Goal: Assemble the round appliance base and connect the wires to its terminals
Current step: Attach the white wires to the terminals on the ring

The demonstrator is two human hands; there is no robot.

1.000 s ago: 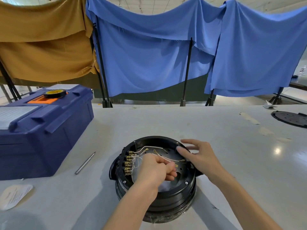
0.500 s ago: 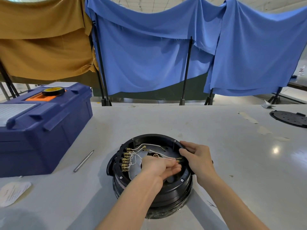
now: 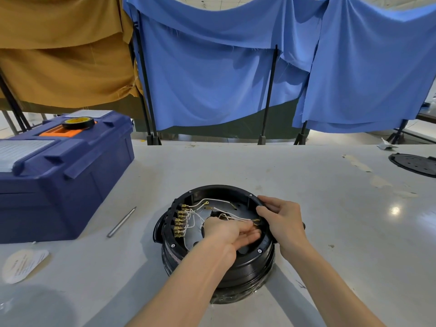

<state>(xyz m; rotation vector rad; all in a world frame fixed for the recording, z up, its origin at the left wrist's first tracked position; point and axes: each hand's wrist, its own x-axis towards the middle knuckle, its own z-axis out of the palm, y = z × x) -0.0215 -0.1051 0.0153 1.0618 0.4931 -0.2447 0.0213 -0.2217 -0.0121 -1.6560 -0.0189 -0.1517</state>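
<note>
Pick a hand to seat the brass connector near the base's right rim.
Probably left: left hand lies inside the round base, reaching the brass connector; right hand grips the base, steadying it.

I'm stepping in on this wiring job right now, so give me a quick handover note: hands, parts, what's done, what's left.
Left hand: inside the round base, fingers stretched along the white wires; whether it pinches one is unclear.
Right hand: grips the base's right rim.
Done: several wires appear plugged onto the brass terminal row on the left wall.
Left: the ring lug lies loose, the brass connector by the right wall looks unseated, and the black cover plate lies off at far right.
</note>
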